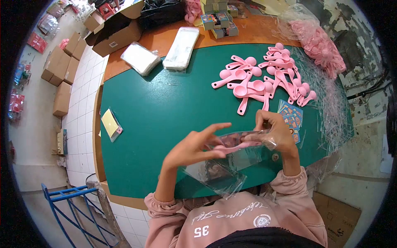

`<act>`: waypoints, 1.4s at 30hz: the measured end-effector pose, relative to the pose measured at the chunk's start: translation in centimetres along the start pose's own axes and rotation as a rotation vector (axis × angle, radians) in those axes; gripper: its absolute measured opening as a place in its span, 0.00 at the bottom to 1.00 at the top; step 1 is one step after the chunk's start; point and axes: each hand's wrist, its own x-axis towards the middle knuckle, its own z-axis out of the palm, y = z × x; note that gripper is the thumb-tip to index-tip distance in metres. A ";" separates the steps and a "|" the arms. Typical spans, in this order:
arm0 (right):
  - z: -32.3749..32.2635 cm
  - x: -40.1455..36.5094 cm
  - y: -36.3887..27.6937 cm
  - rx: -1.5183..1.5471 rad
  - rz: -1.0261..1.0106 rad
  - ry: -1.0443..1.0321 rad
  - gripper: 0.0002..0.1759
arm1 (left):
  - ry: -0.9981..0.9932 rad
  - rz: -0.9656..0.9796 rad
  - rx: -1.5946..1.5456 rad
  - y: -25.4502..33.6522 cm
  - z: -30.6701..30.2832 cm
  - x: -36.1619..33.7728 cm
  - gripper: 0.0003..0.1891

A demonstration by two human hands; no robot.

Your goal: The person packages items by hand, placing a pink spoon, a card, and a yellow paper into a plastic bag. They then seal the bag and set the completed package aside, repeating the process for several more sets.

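My left hand has its thumb and lower fingers on one end of a pink measuring spoon, with the index finger stretched out above. On the other side, my right hand is closed on a clear plastic bag around the spoon's other end. Part of the spoon shows through the film, and some of my right fingers are hidden. Below my hands, more clear plastic bags lie at the table's near edge. Beside my right hand sit blue printed cards.
Many pink spoons are heaped on the green table. Stacks of clear bags lie farther back, near bundled cards. A bag of pink spoons rests at the back right. A packet with yellow paper lies left.
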 end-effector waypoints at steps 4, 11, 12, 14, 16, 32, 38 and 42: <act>-0.9 -0.4 0.3 0.144 0.072 0.011 0.13 | 0.040 0.012 -0.349 -1.5 -1.4 -0.3 0.32; -0.5 -0.8 0.8 0.148 0.061 0.042 0.09 | 0.133 -0.013 -0.268 -1.2 -0.4 -0.2 0.31; -0.3 -0.7 0.7 0.148 0.060 0.039 0.09 | 0.235 0.017 -0.231 -1.0 0.2 -0.2 0.31; 0.4 -0.6 0.3 -0.104 -0.069 0.229 0.09 | 0.493 0.019 -0.121 -1.6 2.6 0.0 0.32; 2.1 -0.5 -0.4 -0.222 -0.180 0.303 0.09 | 0.573 -0.048 -0.300 -1.5 4.8 -0.8 0.33; 7.9 -2.4 1.2 -0.502 -0.360 -0.054 0.11 | 0.470 -0.097 -0.575 -3.2 8.8 -3.7 0.28; 7.5 -2.1 0.8 -0.542 -0.393 -0.137 0.10 | 0.522 -0.133 -0.326 -3.4 8.5 -4.0 0.32; 7.5 -2.4 1.2 -0.636 -0.502 -0.122 0.10 | 0.505 -0.154 -0.306 -3.1 8.6 -3.6 0.31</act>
